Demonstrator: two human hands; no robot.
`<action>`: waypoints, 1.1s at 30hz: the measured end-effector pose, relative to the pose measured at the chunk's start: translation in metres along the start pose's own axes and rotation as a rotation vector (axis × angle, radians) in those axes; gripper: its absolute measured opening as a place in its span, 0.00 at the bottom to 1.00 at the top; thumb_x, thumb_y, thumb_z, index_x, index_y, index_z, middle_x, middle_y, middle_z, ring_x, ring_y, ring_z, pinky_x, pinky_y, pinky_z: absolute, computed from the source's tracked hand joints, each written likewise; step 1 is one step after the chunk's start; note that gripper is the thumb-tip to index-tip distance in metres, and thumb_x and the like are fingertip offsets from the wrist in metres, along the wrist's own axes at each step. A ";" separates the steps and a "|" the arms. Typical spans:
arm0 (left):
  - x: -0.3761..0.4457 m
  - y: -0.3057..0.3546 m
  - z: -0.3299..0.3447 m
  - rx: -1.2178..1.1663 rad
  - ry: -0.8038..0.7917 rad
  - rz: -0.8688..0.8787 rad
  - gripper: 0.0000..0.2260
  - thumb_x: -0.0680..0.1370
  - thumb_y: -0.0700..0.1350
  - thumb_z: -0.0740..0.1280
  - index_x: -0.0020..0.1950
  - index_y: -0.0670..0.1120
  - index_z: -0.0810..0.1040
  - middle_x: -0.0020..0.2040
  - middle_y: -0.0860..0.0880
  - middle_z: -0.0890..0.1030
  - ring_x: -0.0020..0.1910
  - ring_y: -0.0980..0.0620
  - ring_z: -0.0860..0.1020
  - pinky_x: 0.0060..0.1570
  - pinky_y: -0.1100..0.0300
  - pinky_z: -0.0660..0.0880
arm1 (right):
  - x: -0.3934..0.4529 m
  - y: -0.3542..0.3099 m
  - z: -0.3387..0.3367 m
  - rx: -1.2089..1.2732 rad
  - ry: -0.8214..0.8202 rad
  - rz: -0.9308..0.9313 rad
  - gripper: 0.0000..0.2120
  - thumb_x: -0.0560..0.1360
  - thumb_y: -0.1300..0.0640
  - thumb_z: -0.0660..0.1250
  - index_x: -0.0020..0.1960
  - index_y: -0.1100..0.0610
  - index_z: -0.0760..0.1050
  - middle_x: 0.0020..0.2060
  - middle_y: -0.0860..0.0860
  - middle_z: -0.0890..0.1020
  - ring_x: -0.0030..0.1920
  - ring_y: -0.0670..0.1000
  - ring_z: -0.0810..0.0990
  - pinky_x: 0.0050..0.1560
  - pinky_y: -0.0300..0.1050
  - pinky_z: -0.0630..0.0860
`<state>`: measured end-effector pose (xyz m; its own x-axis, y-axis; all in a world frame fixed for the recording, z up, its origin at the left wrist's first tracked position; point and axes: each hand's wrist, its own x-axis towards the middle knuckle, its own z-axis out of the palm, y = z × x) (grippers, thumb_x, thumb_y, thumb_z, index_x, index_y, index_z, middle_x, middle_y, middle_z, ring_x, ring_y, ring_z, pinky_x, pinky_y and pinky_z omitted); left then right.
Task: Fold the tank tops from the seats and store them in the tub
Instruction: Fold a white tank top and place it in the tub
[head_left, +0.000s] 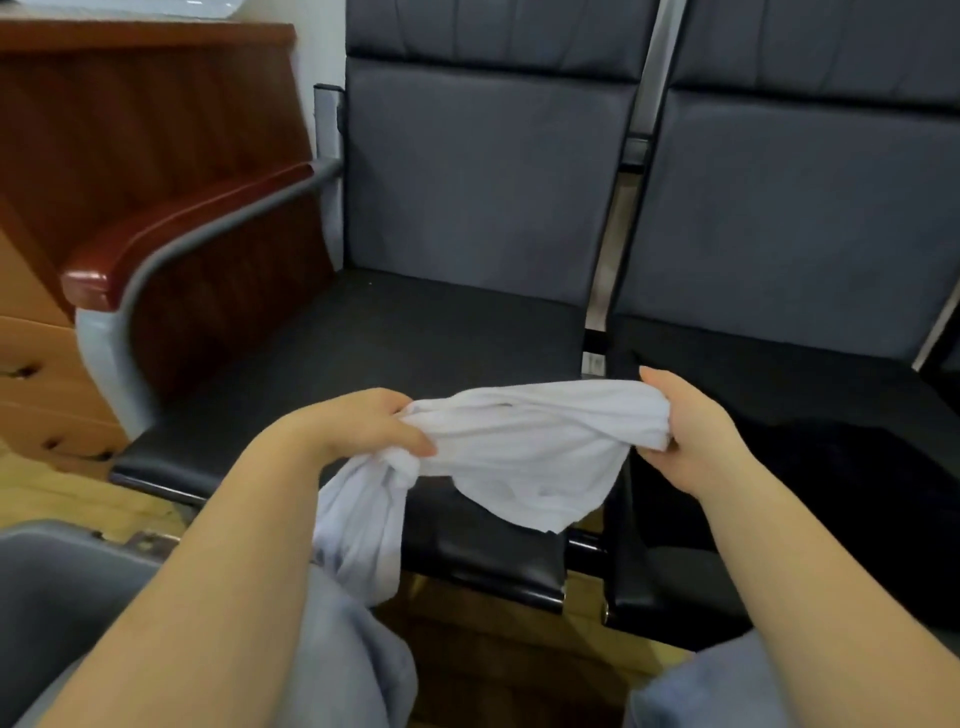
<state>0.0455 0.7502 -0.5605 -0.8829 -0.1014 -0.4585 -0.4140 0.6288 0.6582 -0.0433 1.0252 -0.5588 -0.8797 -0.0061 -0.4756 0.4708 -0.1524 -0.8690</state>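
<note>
Both hands, left hand (363, 423) and right hand (691, 426), grip a bunched white tank top (524, 447) above the near seat (363, 338). It looks light, limp and slumps readily; holding its shoulder straps or hem corners should spread it flat.

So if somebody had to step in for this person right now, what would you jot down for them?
Left hand: grips one bunched end of the white tank top.
Right hand: grips the other end; the cloth is stretched between the hands above the front of the left seat, one part hanging down.
Grey tub: at lower left on the floor; its inside is mostly out of view.
Done: top picked up.
Left: fold it, store it in the tub. A dark item lies on the right seat; unclear what.
</note>
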 end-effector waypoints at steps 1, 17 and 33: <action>0.000 0.000 0.000 -0.049 -0.010 0.015 0.13 0.72 0.51 0.72 0.56 0.52 0.79 0.54 0.51 0.82 0.54 0.51 0.79 0.61 0.51 0.74 | 0.004 0.000 -0.003 -0.121 0.032 0.002 0.17 0.75 0.47 0.69 0.58 0.57 0.78 0.53 0.54 0.81 0.51 0.54 0.80 0.47 0.47 0.76; -0.021 0.041 0.030 -0.828 -0.102 0.393 0.16 0.72 0.37 0.69 0.59 0.50 0.78 0.50 0.50 0.84 0.49 0.51 0.83 0.46 0.56 0.81 | -0.022 0.052 0.013 -1.063 -0.585 -0.272 0.15 0.72 0.44 0.72 0.56 0.49 0.78 0.53 0.46 0.81 0.53 0.46 0.79 0.55 0.42 0.76; -0.056 0.022 0.051 -0.438 -0.030 0.247 0.07 0.77 0.48 0.67 0.54 0.55 0.79 0.47 0.51 0.83 0.46 0.53 0.82 0.40 0.61 0.78 | -0.078 0.061 0.019 -0.629 -0.812 -0.172 0.28 0.62 0.41 0.73 0.60 0.51 0.76 0.55 0.49 0.83 0.57 0.51 0.81 0.64 0.54 0.75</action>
<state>0.0975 0.8086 -0.5505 -0.9621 0.0362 -0.2703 -0.2534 0.2480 0.9350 0.0529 0.9975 -0.5725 -0.6088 -0.7320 -0.3060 0.0803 0.3268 -0.9417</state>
